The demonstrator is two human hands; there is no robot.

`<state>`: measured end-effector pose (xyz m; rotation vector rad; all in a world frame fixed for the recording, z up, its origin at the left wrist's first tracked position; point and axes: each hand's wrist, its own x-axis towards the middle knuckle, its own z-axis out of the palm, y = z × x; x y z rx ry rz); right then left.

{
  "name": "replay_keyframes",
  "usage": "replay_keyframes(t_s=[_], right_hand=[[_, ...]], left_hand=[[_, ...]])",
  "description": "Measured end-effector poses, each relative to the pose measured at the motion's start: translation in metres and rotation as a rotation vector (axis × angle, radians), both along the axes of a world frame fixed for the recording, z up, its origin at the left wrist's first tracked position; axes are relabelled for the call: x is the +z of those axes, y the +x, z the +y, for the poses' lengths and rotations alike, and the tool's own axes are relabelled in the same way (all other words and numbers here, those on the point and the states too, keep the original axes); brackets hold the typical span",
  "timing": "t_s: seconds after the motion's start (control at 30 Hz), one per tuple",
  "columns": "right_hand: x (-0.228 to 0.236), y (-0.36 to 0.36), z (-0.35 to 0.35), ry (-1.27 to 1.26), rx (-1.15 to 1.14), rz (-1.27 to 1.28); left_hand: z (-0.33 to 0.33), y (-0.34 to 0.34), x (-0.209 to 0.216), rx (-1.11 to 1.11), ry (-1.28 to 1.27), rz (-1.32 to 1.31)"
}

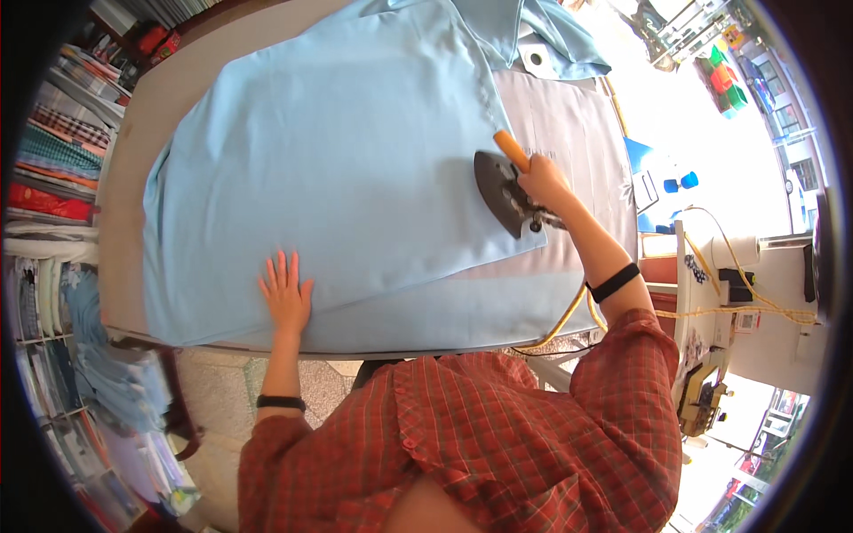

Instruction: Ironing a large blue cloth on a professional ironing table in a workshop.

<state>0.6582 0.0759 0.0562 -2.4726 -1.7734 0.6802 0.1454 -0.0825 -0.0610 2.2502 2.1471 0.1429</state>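
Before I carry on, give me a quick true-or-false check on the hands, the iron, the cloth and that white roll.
1. The right hand holds the iron. True.
2. The left hand rests on the light-blue cloth. True.
3. The left hand is clenched into a fist. False: it is open, palm down, with the fingers spread.
4. A white roll lies past the iron, toward the far side of the table. True.
5. That roll lies to the left of the left hand. False: it is farther off, to that hand's right.
6. The cloth covers the whole table. False: the table's left margin shows bare.
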Motion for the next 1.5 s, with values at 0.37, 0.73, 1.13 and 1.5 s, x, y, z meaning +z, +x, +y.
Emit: replay_keyframes(t_s=[0.37, 0.73, 1.13, 1.5], right_hand=[[-0.034, 0.008, 0.189, 0.095, -0.145, 0.015], [-0.036, 0.025, 0.026, 0.025, 0.179, 0.041], [0.034, -0.031, -0.18, -0.335, 0.141, 0.035], [0.007, -0.282, -0.117, -0.032, 0.628, 0.03]], left_hand=[[0.005, 0.006, 0.007, 0.014, -0.021, -0.043], [0.0, 0.0, 0.001, 0.003, 0.036, -0.054], [-0.019, -0.036, 0.013, 0.095, 0.406, -0.483], [-0.082, -0.132, -0.006, 1.197, -0.179, -2.098]])
